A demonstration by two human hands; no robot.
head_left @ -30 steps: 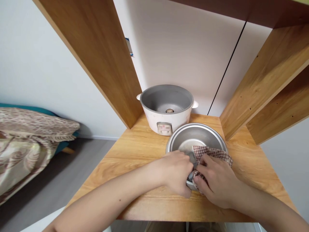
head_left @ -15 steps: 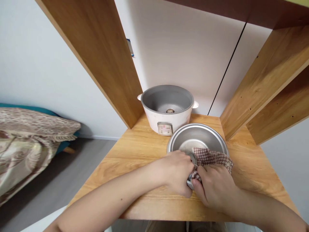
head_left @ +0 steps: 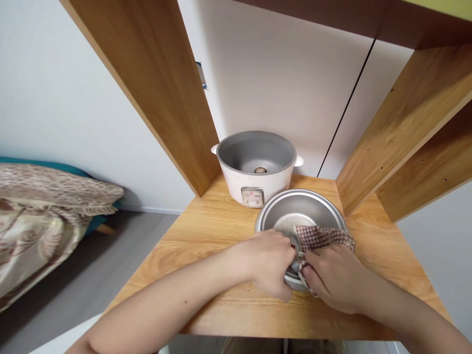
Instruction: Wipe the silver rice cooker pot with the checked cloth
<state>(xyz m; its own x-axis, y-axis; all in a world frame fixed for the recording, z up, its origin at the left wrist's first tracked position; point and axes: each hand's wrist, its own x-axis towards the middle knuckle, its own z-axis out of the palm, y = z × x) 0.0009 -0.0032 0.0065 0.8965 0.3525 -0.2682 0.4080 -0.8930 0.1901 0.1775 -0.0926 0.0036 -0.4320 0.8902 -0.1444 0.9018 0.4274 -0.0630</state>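
Note:
A silver metal inner pot (head_left: 295, 206) stands on the wooden surface, in front of a white rice cooker body (head_left: 230, 177) with a grey inside and a round heater centre. My left hand (head_left: 273, 263) is closed on the pot's near left rim, its fingertips hidden inside. My right hand (head_left: 335, 275) is closed on a brown and white houndstooth cloth (head_left: 311, 237) at the pot's near right side. Part of the cloth is bunched over the near rim, and the rest spreads into the pot. Both hands are close together but apart.
A wooden shelf top (head_left: 180, 246) bears the pot and cooker. A broad wooden post (head_left: 158, 98) rises at the left and another post (head_left: 394, 128) at the right. A patterned cover (head_left: 47, 196) drapes over teal furniture at the far left. A pale wall stands behind.
My right hand has shifted slightly with the cloth, which now hangs lower over the near rim. My left hand stays at the pot's rim. The view has tilted a little.

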